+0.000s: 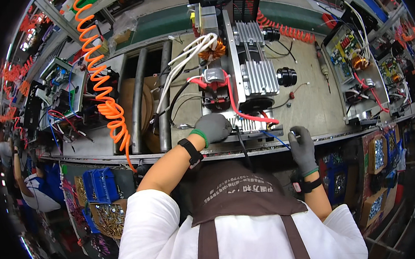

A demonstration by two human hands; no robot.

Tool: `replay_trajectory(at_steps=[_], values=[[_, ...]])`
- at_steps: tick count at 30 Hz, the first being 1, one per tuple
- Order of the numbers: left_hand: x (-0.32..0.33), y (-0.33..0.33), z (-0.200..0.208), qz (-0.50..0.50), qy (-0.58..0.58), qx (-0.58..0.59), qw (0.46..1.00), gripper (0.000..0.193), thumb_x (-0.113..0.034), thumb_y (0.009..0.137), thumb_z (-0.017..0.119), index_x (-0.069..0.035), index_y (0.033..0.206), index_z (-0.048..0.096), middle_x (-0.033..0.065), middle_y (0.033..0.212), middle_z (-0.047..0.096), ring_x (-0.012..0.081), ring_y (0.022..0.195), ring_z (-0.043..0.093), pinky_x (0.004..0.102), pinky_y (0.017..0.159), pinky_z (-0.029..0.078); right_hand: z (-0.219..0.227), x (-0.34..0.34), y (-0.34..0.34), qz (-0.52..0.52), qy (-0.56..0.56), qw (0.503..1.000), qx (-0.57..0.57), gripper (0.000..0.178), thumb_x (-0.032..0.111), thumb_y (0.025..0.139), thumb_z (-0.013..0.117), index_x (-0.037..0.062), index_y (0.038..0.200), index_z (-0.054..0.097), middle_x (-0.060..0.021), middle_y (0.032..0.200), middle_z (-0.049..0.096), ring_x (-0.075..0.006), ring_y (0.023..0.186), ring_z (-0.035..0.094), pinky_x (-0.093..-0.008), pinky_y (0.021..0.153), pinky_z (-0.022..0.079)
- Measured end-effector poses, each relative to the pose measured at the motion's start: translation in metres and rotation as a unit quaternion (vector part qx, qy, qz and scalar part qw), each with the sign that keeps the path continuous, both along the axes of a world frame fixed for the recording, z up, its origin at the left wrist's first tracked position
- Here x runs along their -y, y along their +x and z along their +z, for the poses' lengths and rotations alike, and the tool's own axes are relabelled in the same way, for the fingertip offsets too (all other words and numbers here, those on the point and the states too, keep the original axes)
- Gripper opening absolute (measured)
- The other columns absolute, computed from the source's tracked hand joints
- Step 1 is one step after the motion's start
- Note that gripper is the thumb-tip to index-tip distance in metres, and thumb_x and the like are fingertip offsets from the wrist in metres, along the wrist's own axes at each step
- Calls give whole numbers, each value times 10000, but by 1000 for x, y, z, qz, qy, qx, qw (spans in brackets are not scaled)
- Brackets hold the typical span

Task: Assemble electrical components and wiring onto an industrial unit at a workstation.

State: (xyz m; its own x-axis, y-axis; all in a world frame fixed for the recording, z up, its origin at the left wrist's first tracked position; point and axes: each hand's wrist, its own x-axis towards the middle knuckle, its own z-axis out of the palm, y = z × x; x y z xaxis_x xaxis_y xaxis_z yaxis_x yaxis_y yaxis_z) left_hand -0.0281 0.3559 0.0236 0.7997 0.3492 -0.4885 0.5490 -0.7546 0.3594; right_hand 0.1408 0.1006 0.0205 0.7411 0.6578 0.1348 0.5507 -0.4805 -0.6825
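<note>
Gloved hands at an open electronics chassis point(235, 74), frame centre.
Left hand point(213, 127) closed over the near edge; right hand point(301, 144), lower right, pinching a blue wire point(276, 138).

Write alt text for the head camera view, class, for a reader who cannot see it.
A person's grey-gloved left hand rests on the near end of an open electronic assembly with silver finned heat sinks, while the grey-gloved right hand touches the pale workbench edge beside a thin blue wire. A coiled orange air hose hangs at left.
</note>
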Motion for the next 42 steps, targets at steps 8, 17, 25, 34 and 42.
replay_trajectory(at_steps=[8, 17, 25, 34, 42], values=[[-5, -4, 0, -4, -3, 3, 1000, 261, -348, 818, 517, -221, 940, 710, 90, 915, 678, 300, 838, 641, 409, 755, 506, 47, -43, -65, 85, -10, 968, -235, 147, 129, 836, 653, 53, 938, 579, -42, 801, 582, -113, 678, 547, -257, 625, 462], [-8, -2, -20, -15, 1, 57, 998, 322, -336, 823, 492, -93, 854, 700, 127, 893, 677, 319, 828, 645, 435, 750, 503, 40, -63, -117, 269, -80, 958, -59, 245, 271, 825, 655, 96, 962, 553, -144, 832, 618, -340, 757, 614, -424, 628, 479], [-5, -13, -5, -52, 46, 88, 994, 209, -202, 749, 558, -81, 832, 707, 146, 832, 681, 306, 771, 664, 427, 666, 513, 23, -53, -106, 194, -120, 965, -132, 165, 168, 835, 630, 62, 940, 560, -126, 766, 619, -271, 698, 626, -355, 613, 471], [-12, -13, -12, -55, 18, 97, 994, 227, -188, 748, 557, -60, 865, 703, 149, 852, 680, 303, 803, 666, 414, 687, 516, 67, -81, -131, 184, -69, 958, -209, 71, 30, 863, 560, 29, 933, 549, -26, 729, 527, -78, 630, 479, -242, 577, 414], [-13, -14, -1, -84, 18, 120, 989, 224, -152, 747, 572, -62, 903, 706, 162, 913, 683, 308, 856, 667, 410, 732, 521, 139, -110, -122, 266, -17, 949, -169, 69, 0, 863, 508, 7, 926, 534, -42, 744, 528, -108, 669, 501, -255, 614, 428]])
